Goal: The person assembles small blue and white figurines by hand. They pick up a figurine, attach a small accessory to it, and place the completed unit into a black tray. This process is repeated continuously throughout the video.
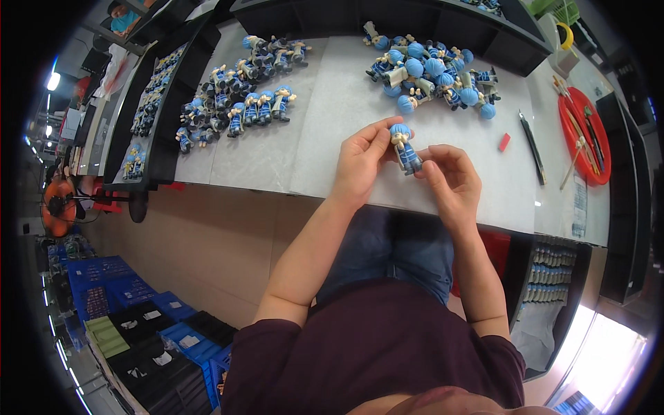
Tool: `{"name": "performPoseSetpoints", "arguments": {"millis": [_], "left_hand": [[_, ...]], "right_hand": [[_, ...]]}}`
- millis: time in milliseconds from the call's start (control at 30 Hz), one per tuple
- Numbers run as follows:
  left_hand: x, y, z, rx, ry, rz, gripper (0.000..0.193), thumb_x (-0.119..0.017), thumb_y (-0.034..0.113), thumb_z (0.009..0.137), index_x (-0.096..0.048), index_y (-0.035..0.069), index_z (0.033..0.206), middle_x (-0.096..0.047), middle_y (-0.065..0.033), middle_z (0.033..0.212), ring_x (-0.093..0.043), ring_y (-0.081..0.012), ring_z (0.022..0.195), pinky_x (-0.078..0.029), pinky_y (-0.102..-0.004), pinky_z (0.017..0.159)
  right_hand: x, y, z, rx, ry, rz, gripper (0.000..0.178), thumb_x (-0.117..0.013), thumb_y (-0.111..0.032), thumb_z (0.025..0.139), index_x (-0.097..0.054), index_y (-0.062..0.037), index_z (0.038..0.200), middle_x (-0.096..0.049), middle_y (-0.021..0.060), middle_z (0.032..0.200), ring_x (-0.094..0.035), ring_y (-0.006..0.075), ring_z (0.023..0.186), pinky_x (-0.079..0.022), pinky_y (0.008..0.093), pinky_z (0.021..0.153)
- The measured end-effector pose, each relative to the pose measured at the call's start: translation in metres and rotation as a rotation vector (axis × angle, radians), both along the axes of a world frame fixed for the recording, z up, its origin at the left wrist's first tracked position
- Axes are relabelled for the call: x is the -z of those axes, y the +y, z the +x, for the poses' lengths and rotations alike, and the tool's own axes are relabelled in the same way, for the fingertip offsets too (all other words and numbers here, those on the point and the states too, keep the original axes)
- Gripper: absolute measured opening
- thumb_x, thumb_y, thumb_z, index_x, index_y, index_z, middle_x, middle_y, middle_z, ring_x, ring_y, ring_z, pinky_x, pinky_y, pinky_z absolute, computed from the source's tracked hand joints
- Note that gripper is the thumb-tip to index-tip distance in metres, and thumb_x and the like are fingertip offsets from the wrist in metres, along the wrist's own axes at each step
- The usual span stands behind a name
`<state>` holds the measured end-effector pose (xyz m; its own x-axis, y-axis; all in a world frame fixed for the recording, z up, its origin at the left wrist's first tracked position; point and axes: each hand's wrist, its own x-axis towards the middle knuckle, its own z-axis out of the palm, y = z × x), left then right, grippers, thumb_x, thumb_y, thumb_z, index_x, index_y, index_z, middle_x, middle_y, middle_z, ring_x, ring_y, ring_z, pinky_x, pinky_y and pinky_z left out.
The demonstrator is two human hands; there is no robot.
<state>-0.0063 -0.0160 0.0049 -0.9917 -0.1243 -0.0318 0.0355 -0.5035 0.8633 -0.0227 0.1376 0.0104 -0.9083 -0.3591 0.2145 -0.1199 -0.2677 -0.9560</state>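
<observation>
A small blue-haired figurine [405, 153] in a blue and white outfit is held upright between my two hands, just over the near edge of the table. My left hand [364, 153] pinches it at the head with thumb and fingers. At the figurine's feet, the thumb and curled fingers of my right hand [451, 181] grip the lower end. Beyond my hands lies a jumbled heap of similar figurines [434, 68], many showing round blue heads. To the left, another group of figurines [242, 90] covers the table, some in a row.
A red block [504, 142] and a black pen-like tool [532, 149] lie right of my hands. Farther right is a red round tray [579, 131] with brushes. Dark trays [173, 104] stand at the left and a dark bin [387, 24] at the back. A tape dispenser [561, 41] sits at the back right.
</observation>
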Motion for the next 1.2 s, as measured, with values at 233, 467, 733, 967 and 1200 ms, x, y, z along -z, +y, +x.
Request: {"name": "performPoseSetpoints", "arguments": {"millis": [233, 467, 733, 967, 1200], "left_hand": [[0.0006, 0.0021, -0.0019, -0.026, 0.002, -0.045, 0.034, -0.044, 0.022, 0.092, -0.050, -0.004, 0.113, -0.059, -0.0137, 0.101, -0.059, -0.0145, 0.084, -0.048, -0.0277, 0.075], [-0.0003, 0.0017, -0.0017, -0.043, -0.003, -0.031, 0.031, -0.043, 0.019, 0.092, -0.050, -0.003, 0.113, -0.060, -0.0132, 0.099, -0.059, -0.0140, 0.083, -0.048, -0.0273, 0.075], [0.0008, 0.0018, -0.0014, -0.053, 0.008, -0.032, 0.029, -0.047, 0.016, 0.091, -0.050, -0.003, 0.113, -0.060, -0.0140, 0.100, -0.059, -0.0142, 0.084, -0.048, -0.0281, 0.076], [-0.0004, 0.0025, -0.0009, -0.058, 0.003, -0.002, 0.030, -0.047, 0.015, 0.091, -0.050, -0.004, 0.114, -0.059, -0.0160, 0.103, -0.058, -0.0157, 0.088, -0.047, -0.0290, 0.080], [-0.0023, 0.0015, 0.0019, -0.026, 0.035, -0.023, 0.029, -0.044, 0.013, 0.092, -0.049, -0.004, 0.115, -0.059, -0.0150, 0.103, -0.058, -0.0158, 0.089, -0.048, -0.0297, 0.079]], "right_hand": [[-0.0013, 0.0001, -0.0017, -0.002, -0.012, -0.002, 0.026, -0.057, -0.006, 0.084, -0.047, 0.0049, 0.106, -0.057, 0.0135, 0.096, -0.057, 0.0162, 0.087, -0.050, 0.0274, 0.073], [0.0008, 0.0009, -0.0016, -0.029, -0.041, 0.011, 0.031, -0.061, -0.004, 0.081, -0.047, 0.0037, 0.108, -0.056, 0.0118, 0.098, -0.056, 0.0155, 0.088, -0.050, 0.0276, 0.075], [-0.0006, -0.0004, 0.0002, -0.009, -0.042, 0.105, 0.041, -0.067, 0.000, 0.073, -0.047, 0.0023, 0.109, -0.053, 0.0097, 0.101, -0.055, 0.0139, 0.088, -0.049, 0.0264, 0.077], [0.0009, -0.0013, -0.0001, 0.001, -0.020, 0.081, 0.043, -0.066, 0.000, 0.074, -0.045, 0.0027, 0.111, -0.052, 0.0109, 0.103, -0.056, 0.0146, 0.087, -0.050, 0.0257, 0.076], [-0.0035, 0.0021, -0.0005, -0.027, -0.150, -0.011, 0.035, -0.063, -0.002, 0.078, -0.046, 0.0035, 0.109, -0.052, 0.0110, 0.102, -0.057, 0.0156, 0.088, -0.050, 0.0254, 0.074]]}}
